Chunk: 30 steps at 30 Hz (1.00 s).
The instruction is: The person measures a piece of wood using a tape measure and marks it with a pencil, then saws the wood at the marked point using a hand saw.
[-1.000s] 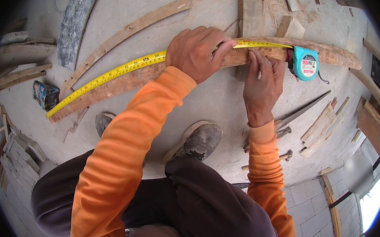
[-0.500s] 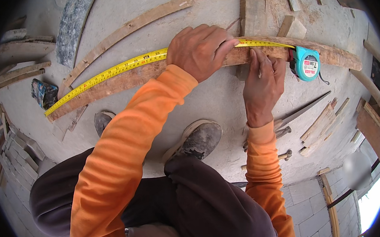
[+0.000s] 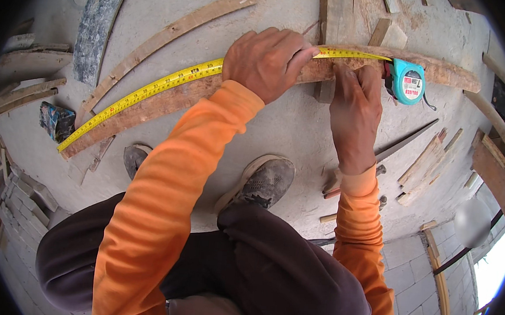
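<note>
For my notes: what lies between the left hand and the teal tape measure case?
The head view shows yellow tape along the brown wooden plank, the right hand at its near edge.

Grey concrete floor [image 3: 312, 139], pale blockwork [image 3: 411, 273]

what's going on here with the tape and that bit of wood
The person's left hand grips the yellow tape blade over a long wooden plank. The blade is pulled out along the plank, from near its left end to the teal tape case toward the right. The right hand is at the plank's near edge, just left of the case; whether its fingers hold anything is hard to tell. A handsaw lies on the floor beside the right wrist.
</note>
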### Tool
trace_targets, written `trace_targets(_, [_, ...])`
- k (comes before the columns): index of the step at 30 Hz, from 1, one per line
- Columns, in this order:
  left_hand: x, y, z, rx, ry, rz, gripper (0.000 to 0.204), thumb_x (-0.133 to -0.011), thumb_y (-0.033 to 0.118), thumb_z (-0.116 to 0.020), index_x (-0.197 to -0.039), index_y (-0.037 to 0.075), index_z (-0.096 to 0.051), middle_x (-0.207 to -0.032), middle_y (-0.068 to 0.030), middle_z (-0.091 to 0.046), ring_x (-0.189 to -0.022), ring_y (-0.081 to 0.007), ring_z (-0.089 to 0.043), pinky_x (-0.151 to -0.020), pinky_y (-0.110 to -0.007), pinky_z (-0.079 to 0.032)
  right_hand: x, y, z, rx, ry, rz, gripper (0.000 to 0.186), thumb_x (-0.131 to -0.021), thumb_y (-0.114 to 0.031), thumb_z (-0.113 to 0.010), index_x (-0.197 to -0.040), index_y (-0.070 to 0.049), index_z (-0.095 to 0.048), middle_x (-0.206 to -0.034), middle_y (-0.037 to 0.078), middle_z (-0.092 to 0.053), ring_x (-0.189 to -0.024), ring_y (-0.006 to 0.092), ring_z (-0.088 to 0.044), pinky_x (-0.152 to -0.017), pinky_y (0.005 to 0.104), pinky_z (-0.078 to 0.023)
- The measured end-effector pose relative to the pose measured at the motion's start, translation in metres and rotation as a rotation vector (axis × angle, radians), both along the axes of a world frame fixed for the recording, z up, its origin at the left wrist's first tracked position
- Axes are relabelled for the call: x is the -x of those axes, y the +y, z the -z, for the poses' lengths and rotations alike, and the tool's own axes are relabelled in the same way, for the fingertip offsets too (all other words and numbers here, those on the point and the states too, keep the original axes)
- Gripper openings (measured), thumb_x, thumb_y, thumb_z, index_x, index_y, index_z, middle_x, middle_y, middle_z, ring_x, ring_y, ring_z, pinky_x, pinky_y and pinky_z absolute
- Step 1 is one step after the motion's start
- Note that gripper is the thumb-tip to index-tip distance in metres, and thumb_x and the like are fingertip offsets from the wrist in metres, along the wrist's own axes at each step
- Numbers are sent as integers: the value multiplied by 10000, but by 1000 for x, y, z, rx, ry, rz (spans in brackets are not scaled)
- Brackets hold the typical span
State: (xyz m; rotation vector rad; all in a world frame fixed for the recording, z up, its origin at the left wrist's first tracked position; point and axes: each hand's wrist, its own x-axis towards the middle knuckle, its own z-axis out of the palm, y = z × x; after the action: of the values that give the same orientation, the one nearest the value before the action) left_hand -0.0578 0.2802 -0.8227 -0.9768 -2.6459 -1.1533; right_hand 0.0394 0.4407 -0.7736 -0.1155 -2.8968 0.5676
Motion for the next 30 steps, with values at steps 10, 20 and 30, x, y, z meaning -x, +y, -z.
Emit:
trace_targets(10, [-1,1,1,-27,-15,1,168,-907,257,-786,-835,121,-718,-757,-38,-701,-646,-268,-653,-583,-394,-509,-11,1,3,141,114,64,200,-876,80,-719,-1068,25,-712,-885,145,-536,-757,287,-569,-679,402,-499])
trace_targets(20, [0,1,-1,-33,-16,-11,152,-905,262,-789,-858,131,-727,-757,-52,-699,-649,-278,-659,-584,-401,-510,-5,2,19,115,180,88,207,-892,28,-747,-1094,-15,-731,-836,122,-471,-719,276,-540,-646,399,-480])
trace_targets(30, [0,1,-2,-20,-26,-8,159,-909,269,-787,-860,129,-731,-769,-48,-711,-647,-271,-662,-581,-392,-507,-2,0,17,68,163,121,196,-892,0,-784,-1084,-35,-768,-832,89,-540,-710,219,-561,-652,336,-488])
